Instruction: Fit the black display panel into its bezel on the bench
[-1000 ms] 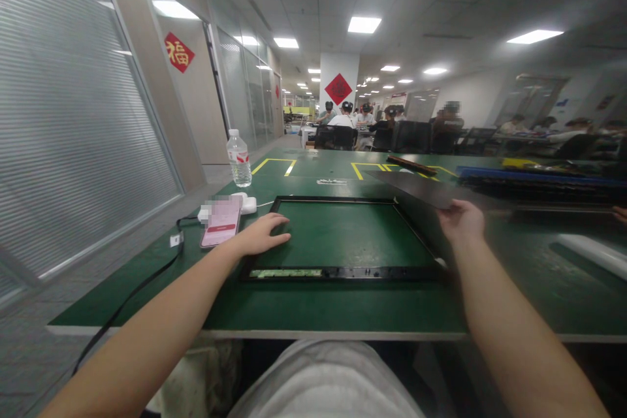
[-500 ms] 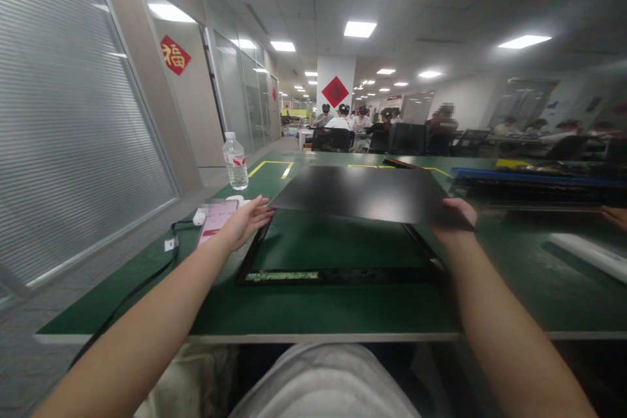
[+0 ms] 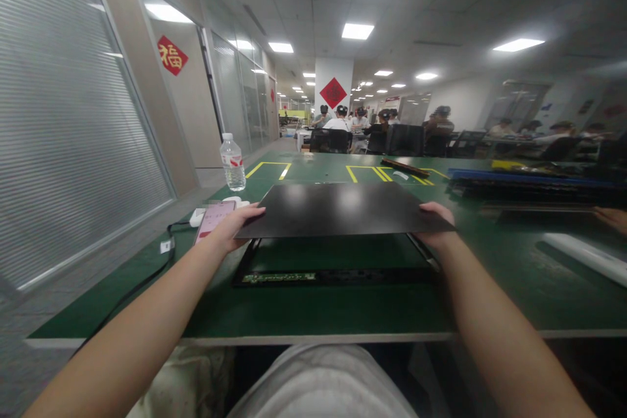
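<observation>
I can read one sign: a red diamond paper (image 3: pixel 172 55) on the left wall shows the gold character 福. The red diamond (image 3: pixel 333 92) on the white pillar and the bottle label (image 3: pixel 232 160) are too blurry for me.

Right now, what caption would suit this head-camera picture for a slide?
Left hand and right hand hold a black panel level above a black frame on a green table.

Open green table (image 3: pixel 343 313) between near edge and black frame (image 3: pixel 333 276). Left side crowded: phone (image 3: pixel 214 220), white adapter (image 3: pixel 198 215), cable (image 3: pixel 137 287), water bottle (image 3: pixel 233 162). Right side bounded by white tube (image 3: pixel 585 255) and dark stacked trays (image 3: pixel 533 184). Clear strip behind, near yellow markings (image 3: pixel 365 173).
</observation>
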The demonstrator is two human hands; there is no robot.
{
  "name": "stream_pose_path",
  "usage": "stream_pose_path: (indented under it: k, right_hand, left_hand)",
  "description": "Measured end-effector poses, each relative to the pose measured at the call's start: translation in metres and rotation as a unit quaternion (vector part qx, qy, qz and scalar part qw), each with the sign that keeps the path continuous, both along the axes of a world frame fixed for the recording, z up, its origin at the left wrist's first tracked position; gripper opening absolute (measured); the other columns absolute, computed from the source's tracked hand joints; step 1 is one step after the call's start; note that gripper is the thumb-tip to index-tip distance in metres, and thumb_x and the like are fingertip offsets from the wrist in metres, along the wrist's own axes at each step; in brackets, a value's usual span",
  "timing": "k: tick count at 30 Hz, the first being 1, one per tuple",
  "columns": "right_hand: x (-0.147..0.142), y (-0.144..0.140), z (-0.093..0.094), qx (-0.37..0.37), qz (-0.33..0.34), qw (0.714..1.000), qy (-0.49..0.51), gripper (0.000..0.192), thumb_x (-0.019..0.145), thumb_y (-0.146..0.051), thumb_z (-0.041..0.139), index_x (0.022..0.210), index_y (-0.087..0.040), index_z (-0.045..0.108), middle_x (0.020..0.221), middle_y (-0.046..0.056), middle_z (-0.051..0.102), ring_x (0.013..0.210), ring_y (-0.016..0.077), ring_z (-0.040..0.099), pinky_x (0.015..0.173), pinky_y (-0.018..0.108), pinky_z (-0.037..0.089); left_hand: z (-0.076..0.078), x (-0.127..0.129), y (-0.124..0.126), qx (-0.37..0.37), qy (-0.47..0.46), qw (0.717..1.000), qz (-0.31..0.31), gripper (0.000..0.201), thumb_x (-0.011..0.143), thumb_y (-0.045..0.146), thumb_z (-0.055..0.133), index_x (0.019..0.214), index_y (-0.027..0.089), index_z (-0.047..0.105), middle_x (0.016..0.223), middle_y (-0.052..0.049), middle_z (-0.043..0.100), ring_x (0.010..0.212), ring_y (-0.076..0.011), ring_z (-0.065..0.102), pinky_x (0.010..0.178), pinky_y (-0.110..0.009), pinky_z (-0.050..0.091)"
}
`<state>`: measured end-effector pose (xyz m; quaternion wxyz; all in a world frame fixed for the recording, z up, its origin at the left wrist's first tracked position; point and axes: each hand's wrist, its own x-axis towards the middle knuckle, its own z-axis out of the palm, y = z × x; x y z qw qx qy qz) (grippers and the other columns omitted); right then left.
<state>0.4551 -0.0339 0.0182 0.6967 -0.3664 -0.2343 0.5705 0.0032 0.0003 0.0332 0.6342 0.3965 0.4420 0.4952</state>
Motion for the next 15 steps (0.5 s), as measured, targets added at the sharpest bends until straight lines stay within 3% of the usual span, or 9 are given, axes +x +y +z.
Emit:
stream_pose_path:
  k: [9,15]
  right_hand:
    - [-0.005,-0.001,-0.007,-0.115,0.094,0.983,-0.111,0.027,0.071,-0.009,0.056,0.095,-0.016,0.067,0.065,0.003,0.07,0.059,0.0199,0.066,0.057,0.031,0.056]
    - [-0.01,0.001,-0.007,-0.15,0.081,0.963,-0.21,0.02,0.08,-0.011,0.051,0.093,-0.013,0.066,0.067,0.007,0.069,0.058,0.0156,0.065,0.057,0.024,0.054]
  left_hand:
    - [0.009,-0.006,-0.001,0.029,-0.05,0.996,0.068,0.019,0.072,0.007,0.063,0.086,0.016,0.072,0.071,-0.003,0.074,0.057,-0.0161,0.068,0.053,-0.023,0.055]
    - [0.015,-0.007,-0.006,0.076,-0.049,0.994,0.06,0.027,0.061,0.011,0.069,0.088,0.015,0.071,0.068,-0.002,0.072,0.051,-0.0157,0.066,0.048,-0.022,0.053]
